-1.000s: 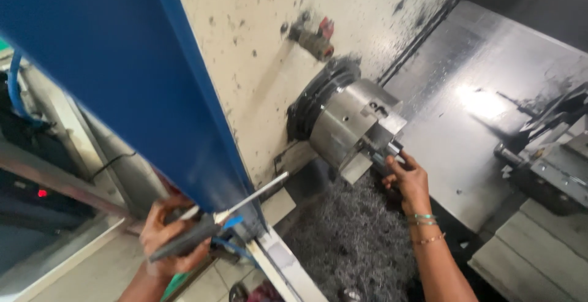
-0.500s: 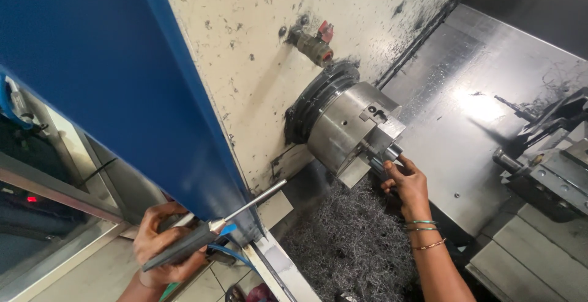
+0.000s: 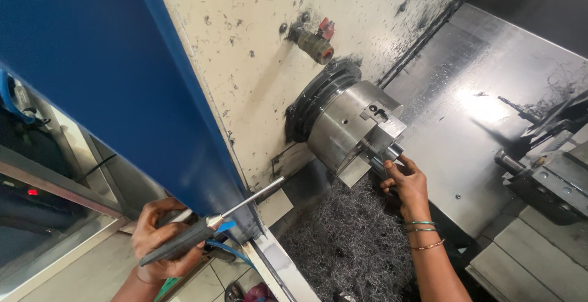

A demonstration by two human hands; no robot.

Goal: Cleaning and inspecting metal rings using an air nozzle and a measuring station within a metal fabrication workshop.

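Note:
My right hand (image 3: 407, 182) reaches into a lathe and grips a short metal cylinder (image 3: 388, 155) seated in the jaws of the round steel chuck (image 3: 349, 127). Several bangles circle that wrist. Outside the machine, at the lower left, my left hand (image 3: 160, 241) is wrapped around the dark handle of an air blow gun (image 3: 202, 228). The gun's thin metal nozzle points up and right toward the chuck and ends well short of it.
A blue machine door (image 3: 122, 81) fills the upper left. A brass valve (image 3: 315, 41) sticks out of the cream wall above the chuck. Metal swarf (image 3: 355, 247) is heaped below it. The tool turret (image 3: 551, 173) stands at the right on a steel guard.
The view has drifted slightly. My right hand stays on the cylinder at the chuck, and my left hand still holds the blow gun in much the same place.

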